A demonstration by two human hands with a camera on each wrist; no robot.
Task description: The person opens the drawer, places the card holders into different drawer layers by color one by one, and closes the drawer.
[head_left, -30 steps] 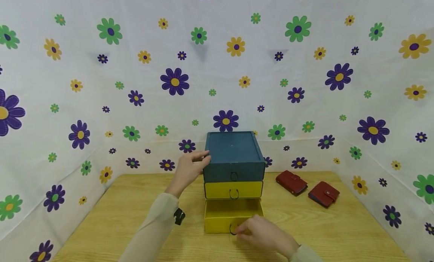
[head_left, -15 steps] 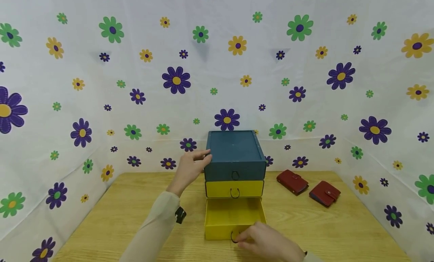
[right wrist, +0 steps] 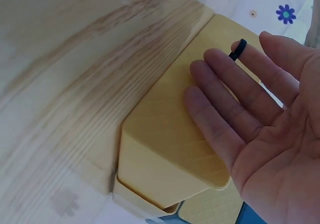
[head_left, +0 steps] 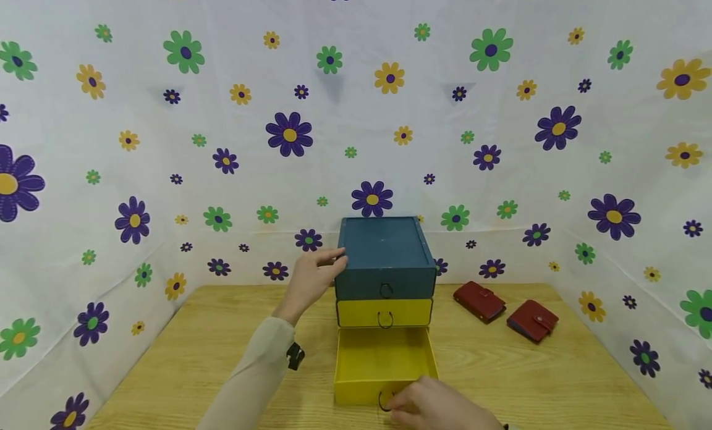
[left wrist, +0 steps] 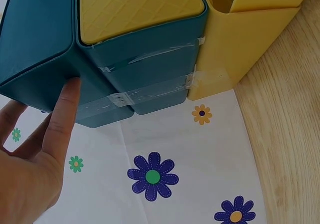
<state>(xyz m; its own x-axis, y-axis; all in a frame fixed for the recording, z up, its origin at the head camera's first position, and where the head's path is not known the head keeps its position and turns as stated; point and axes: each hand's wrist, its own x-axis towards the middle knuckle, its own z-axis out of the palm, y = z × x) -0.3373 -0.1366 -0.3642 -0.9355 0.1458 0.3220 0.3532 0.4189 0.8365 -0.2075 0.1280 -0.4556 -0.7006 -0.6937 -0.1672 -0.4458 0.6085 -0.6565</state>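
A small drawer unit stands on the table, with a blue top section [head_left: 384,244] over two yellow drawers. The bottom yellow drawer [head_left: 384,356] is pulled well out, and its bare yellow floor shows. My right hand [head_left: 445,408] holds the black loop handle [head_left: 383,403] on that drawer's front. In the right wrist view a fingertip is hooked through the loop [right wrist: 239,48], beside the drawer's front panel [right wrist: 170,124]. My left hand [head_left: 311,280] rests its fingers against the unit's upper left edge; in the left wrist view an extended finger [left wrist: 62,116] touches the blue side.
The closed yellow drawer [head_left: 361,312] above has its own loop handle, as does the blue front. Two dark red snap wallets [head_left: 479,300] [head_left: 532,320] lie on the wooden table [head_left: 222,343] to the right. A flower-printed white cloth [head_left: 356,109] surrounds the table's back and sides.
My right hand has drawn the bottom yellow drawer further out toward me, so more of its floor shows. The left hand has stayed at the unit's upper left edge.
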